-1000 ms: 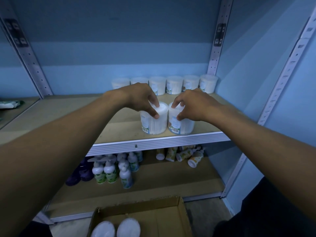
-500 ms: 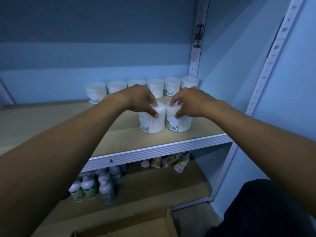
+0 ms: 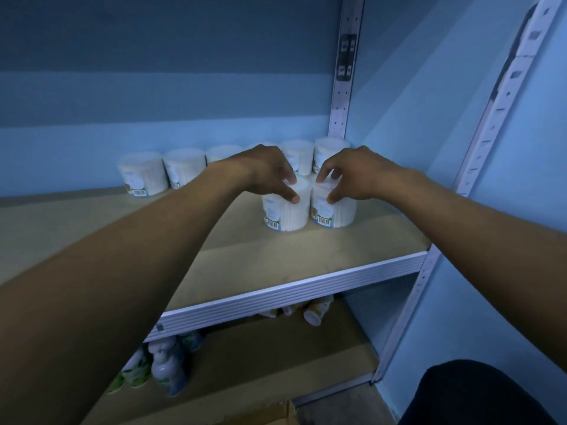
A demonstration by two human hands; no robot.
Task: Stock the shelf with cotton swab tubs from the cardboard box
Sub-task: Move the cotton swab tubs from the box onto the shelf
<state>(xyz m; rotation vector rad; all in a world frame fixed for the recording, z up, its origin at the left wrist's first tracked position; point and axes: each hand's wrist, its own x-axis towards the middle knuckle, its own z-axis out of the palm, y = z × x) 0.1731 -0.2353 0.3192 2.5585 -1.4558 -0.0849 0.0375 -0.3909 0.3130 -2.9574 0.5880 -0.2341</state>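
Two white cotton swab tubs stand side by side on the wooden shelf (image 3: 276,253), toward its right end. My left hand (image 3: 264,173) grips the top of the left tub (image 3: 287,213). My right hand (image 3: 352,176) grips the top of the right tub (image 3: 334,211). Behind them, a row of several more tubs (image 3: 184,170) lines the back wall. Only a corner of the cardboard box (image 3: 276,415) shows at the bottom edge.
Metal uprights (image 3: 343,87) frame the shelf's right end against the blue wall. On the lower shelf stand spray bottles (image 3: 165,366) at the left and small toppled bottles (image 3: 316,311) at the right. Dark clothing (image 3: 478,394) fills the bottom right corner.
Both hands have pushed the two tubs farther back and to the right on the shelf. The view has shifted left, so the box has nearly dropped out of sight.
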